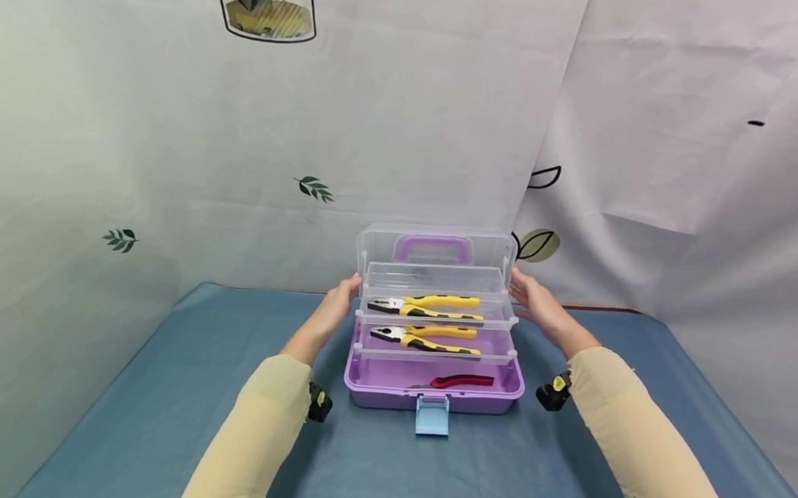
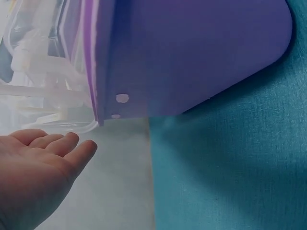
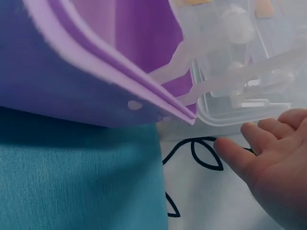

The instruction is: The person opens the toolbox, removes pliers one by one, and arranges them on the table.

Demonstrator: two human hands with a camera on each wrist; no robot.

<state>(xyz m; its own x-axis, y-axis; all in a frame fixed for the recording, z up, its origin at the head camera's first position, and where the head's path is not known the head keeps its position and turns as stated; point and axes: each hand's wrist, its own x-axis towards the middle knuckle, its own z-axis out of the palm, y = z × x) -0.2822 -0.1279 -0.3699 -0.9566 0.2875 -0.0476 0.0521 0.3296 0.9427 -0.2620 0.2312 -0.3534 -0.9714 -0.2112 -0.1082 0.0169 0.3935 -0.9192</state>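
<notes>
A toolbox with a purple base (image 1: 369, 398) stands with its clear lid (image 1: 384, 242) raised and its clear trays (image 1: 509, 326) fanned out in steps. Combination pliers (image 1: 447, 301) with yellow and black handles lie in one tray, and a similar pair (image 1: 442, 331) in the tray below. Down in the base is a red-and-black handled tool (image 1: 466, 380), its tip partly hidden. My left hand (image 1: 332, 310) is at the lid's left side, fingers extended. On the opposite side, my right hand (image 1: 545, 310) has its fingers extended beside the lid. Whether either hand touches the lid, I cannot tell.
The toolbox sits on a blue-covered table (image 1: 224, 421), near its back edge. Behind rises a pale printed cloth (image 1: 434, 129), close to the lid. A light-blue latch (image 1: 433, 419) hangs down at the box's front.
</notes>
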